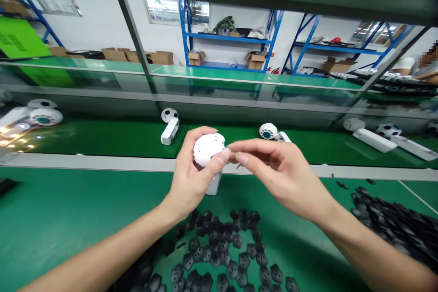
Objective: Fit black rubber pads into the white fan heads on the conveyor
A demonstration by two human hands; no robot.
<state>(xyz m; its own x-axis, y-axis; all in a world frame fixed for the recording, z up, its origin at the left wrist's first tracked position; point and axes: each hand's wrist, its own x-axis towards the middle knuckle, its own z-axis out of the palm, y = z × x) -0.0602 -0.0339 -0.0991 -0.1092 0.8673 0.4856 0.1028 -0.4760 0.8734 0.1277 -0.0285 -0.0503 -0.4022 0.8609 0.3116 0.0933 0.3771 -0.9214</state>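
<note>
White ball (pixel 206 148): in the head view, held at the middle, over the far edge of the green table (pixel 68 219).
Left hand (pixel 188 175): its fingers are clamped around the ball's left side, thumb across the near side.
Right hand (pixel 285 175): thumb and finger are nearly together at the ball's right edge; whether they pinch something, I cannot tell.
Ball's handling: probably light, stiff, rather slippery; the round sides seem the safest hold.
Black pieces (pixel 232 269): near, on the table.

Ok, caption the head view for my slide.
Left hand holding a white device, right hand at its edge, black pieces on the green bench below.
</note>
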